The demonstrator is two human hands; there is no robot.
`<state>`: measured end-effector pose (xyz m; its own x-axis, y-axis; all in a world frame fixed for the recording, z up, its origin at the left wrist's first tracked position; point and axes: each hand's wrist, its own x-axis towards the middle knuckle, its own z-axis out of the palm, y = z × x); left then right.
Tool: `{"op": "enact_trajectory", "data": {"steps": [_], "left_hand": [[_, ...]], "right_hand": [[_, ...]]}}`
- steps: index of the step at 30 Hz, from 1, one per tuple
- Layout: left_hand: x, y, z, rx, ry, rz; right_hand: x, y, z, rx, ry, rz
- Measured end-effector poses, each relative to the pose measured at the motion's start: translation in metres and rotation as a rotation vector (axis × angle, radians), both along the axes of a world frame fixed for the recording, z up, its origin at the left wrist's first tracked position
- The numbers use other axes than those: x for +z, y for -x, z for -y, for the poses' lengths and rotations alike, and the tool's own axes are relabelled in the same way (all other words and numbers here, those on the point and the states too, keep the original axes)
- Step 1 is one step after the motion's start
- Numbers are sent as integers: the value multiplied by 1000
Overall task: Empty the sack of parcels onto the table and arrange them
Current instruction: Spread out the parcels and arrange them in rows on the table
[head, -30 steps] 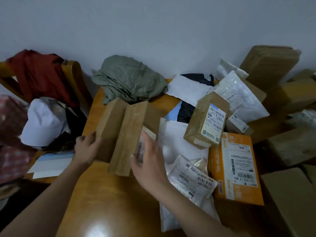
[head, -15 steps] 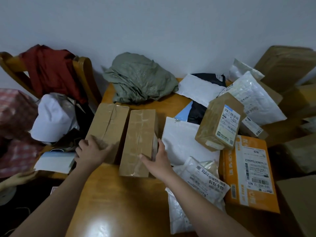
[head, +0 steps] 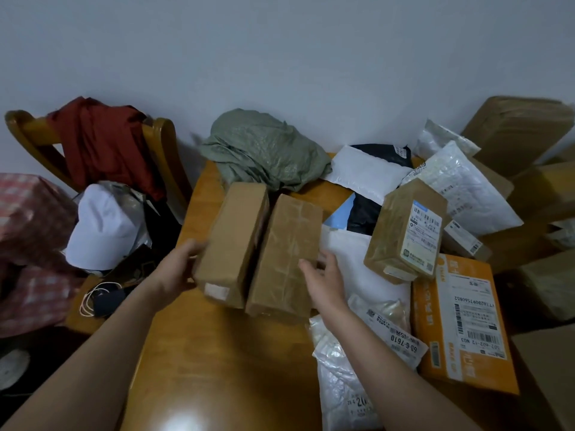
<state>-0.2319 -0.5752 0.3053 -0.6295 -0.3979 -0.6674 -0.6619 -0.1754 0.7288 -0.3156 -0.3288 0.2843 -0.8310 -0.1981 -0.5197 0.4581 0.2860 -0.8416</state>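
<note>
Left hand (head: pixel 179 269) reached in from 7 o'clock, forearm bare, fingers curled round the near left edge of the left brown box (head: pixel 231 244); thumb on the side face, fingertips hidden behind the box. Right hand (head: pixel 323 279) came in from 5 o'clock, fingers straight and slightly spread, resting against the right side of the right brown box (head: pixel 286 259). The two boxes lay side by side, long edges touching, near the centre of the wooden table (head: pixel 224 368).

Crumpled green sack (head: pixel 264 150) sat at 12 o'clock on the table's far edge, against the wall; whether anything was in it could not be told.

At 3 o'clock: a taped brown parcel with a white label (head: pixel 407 234) leaning tilted on a white mailer (head: pixel 361 269); an orange box (head: pixel 460 321) at 4 o'clock, label print upside down. A clear bubble mailer (head: pixel 351 368) at 5 o'clock was cut off by the lower frame edge. Label text mostly too small to read. Large cartons (head: pixel 516 132) at 2 o'clock were partly out of frame and blurred.

At 9 o'clock, a wooden chair (head: pixel 161 150) carried a red garment (head: pixel 102 141) and a white cap (head: pixel 102 228).
</note>
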Motion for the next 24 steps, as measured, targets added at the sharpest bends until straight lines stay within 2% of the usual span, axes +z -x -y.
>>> {"op": "enact_trajectory", "data": {"steps": [2, 4, 6, 10, 12, 14, 17, 20, 22, 24], "left_hand": [[-5, -4, 8, 179, 18, -16], [-13, -9, 18, 346, 193, 31], [-16, -10, 17, 371, 304, 31], [-11, -8, -1, -23, 430, -20], [-10, -2, -8, -253, 563, 14], [-10, 6, -11, -362, 655, 85], [-11, 13, -7, -363, 681, 118], [-12, 4, 11, -204, 540, 72], [-18, -4, 24, -56, 509, 147], [-28, -11, 31, -12, 510, 225]], "right_hand": [[3, 5, 0, 2, -11, -52], [6, 8, 6, 28, -29, -53], [3, 8, 11, 81, -58, -28], [-8, -6, 16, 208, -106, 17], [-8, -12, 20, 235, -106, -11], [-8, -14, 23, 225, -93, -45], [-7, -14, 31, 206, -85, -66], [-4, -10, 33, 161, -94, -118], [-1, -5, 29, 162, -100, -147], [0, -3, 27, 181, -120, -129]]}}
